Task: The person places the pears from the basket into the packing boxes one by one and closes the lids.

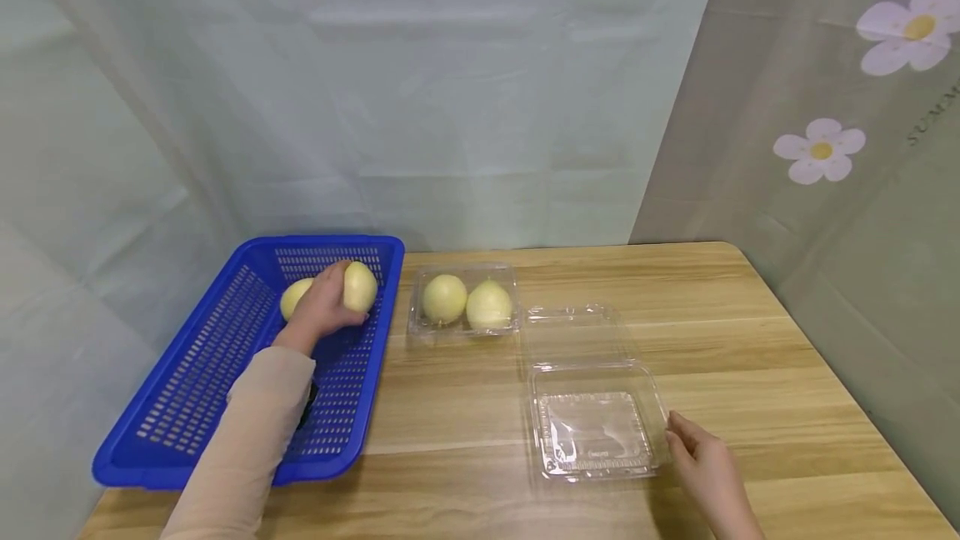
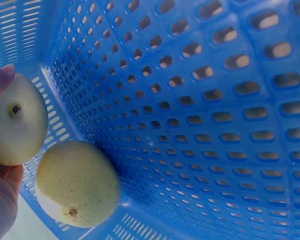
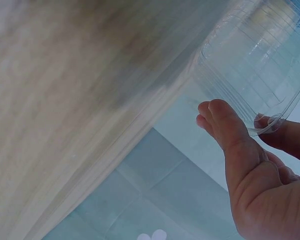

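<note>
Inside the blue basket (image 1: 372, 373), my left hand (image 1: 324, 303) grips a round pale-yellow pear (image 1: 361, 287), fingers and thumb on opposite sides in the left wrist view. A second, speckled pear (image 2: 77, 182) lies beside it against the basket wall. My right hand (image 1: 705, 465) pinches the right rim of a clear plastic box (image 1: 596, 432) between thumb and fingers. This box lies open on the table with its lid (image 1: 573, 336) folded back and nothing in it. In the right wrist view, the box's corner (image 3: 270, 124) sits between thumb and fingers.
Another clear plastic box (image 1: 463, 270) with two pears (image 1: 444, 299) stands behind, between the basket and the open box. All rest on a wood-grain table (image 1: 450, 440). A pale curtain (image 1: 465, 107) hangs along the table's back edge, with a flowered curtain (image 1: 795, 215) at right.
</note>
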Motion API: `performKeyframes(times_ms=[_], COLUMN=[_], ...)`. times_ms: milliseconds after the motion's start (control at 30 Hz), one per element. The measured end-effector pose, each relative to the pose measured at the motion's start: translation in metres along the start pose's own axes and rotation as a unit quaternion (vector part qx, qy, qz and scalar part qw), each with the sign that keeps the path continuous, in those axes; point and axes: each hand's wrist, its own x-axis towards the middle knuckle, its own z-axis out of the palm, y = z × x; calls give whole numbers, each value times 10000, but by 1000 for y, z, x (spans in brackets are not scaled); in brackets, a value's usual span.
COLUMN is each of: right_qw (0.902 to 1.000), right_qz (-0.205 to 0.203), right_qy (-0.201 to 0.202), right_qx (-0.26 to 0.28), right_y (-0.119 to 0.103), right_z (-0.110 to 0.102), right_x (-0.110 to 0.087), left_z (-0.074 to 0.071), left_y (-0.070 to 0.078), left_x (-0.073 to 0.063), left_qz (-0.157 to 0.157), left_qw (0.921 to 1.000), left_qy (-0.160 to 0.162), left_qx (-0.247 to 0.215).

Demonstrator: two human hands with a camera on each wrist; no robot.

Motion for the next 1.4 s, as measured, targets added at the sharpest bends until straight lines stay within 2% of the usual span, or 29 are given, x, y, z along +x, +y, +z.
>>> performKeyframes(times_ms=[133,600,1033,1167,1400], right_qw=[9999,10000,9991,9990,9998], right_qz=[77,-88,209,198,58], right_qy=[-64,2,-356,-360,-102], right_qx=[64,37,124,150,154], right_y=[0,1,-2,-2,-2], right_z=[0,-1,-3,-4,-2], right_x=[0,-1,1,1,0], left_z=[-1,-4,-10,-13,-22], left_y=[0,-1,6,8,13], left_x=[-1,-4,-9,-12,-14], left_qz=[7,32,-72,-213,-475], left_qw=[9998,9966,9873,9860,9842], left_qy=[131,553,916,1028,1177], left_qx=[-168,-616,-1294,-1299,-1235])
